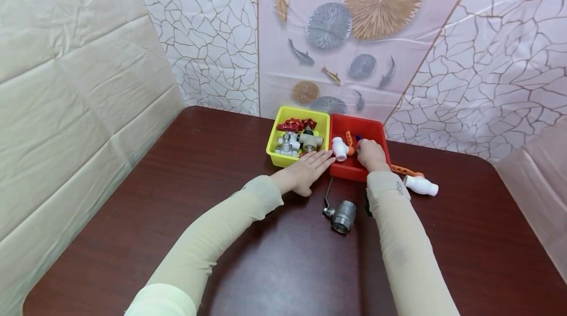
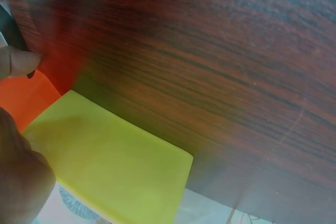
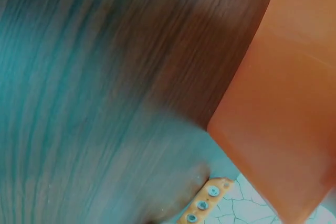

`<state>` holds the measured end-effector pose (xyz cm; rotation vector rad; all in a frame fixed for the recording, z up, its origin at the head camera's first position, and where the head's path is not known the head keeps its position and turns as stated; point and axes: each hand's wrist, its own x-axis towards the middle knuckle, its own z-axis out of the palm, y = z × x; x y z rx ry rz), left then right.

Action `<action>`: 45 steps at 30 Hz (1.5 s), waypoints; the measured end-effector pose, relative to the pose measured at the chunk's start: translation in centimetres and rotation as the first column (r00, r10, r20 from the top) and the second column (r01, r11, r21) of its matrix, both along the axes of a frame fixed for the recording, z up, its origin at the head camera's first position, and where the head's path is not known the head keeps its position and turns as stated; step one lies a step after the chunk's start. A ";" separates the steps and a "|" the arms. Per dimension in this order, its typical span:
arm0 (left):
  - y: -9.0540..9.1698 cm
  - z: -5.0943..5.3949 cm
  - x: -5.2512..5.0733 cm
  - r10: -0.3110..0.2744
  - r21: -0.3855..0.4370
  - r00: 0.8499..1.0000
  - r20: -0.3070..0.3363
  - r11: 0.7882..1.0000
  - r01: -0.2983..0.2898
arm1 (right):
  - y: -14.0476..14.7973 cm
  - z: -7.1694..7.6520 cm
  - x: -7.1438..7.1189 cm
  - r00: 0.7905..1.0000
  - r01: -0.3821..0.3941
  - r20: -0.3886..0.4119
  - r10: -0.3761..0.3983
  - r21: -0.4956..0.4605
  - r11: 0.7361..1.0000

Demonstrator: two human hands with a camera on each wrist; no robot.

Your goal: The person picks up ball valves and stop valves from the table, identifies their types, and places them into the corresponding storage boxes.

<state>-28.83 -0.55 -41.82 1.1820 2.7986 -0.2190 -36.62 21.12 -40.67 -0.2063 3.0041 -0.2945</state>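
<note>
My left hand [image 1: 310,171] lies with straight fingers against the front of the yellow bin [image 1: 278,161] and red bin [image 1: 350,173], fingertips at the corner where they meet. Inside the red bin, my right hand [image 1: 372,153] has curled fingers at a small blue-handled thing [image 1: 359,137]; the hand hides most of it. Left of that hand sits a white ball valve [image 1: 340,149] with an orange handle. Several gate valves [image 1: 288,143] with red handwheels fill the yellow bin. The left wrist view shows the yellow bin's wall [image 2: 121,156] beside the left hand.
A metal ball valve [image 1: 344,217] with a long lever lies on the brown table [image 1: 177,207] in front of the red bin. Another white ball valve [image 1: 421,185] with an orange handle lies right of it. Patterned cloth [image 1: 212,35] hangs behind the table.
</note>
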 end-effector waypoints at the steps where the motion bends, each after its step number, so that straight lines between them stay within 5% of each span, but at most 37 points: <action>1: 0.0 0.0 0.0 0.001 0.002 1.000 0.001 1.000 -0.001 | 0.0 0.0 0.1 1.000 -0.002 -0.018 0.002 -0.003 1.000; 25: 0.2 0.4 0.4 -0.010 0.008 1.000 0.019 1.000 0.010 | 1.3 2.1 2.0 0.999 -0.013 -0.041 0.011 -0.050 0.999; 36: -0.3 0.1 0.0 -0.009 0.045 0.999 0.034 0.999 0.008 | -0.4 3.8 2.7 0.978 -0.149 -0.155 0.138 -0.062 0.987; 45: -0.3 0.4 -0.2 -0.024 0.114 0.997 0.072 0.993 0.016 | 0.7 4.4 3.7 0.972 -0.134 -0.206 0.109 -0.111 0.985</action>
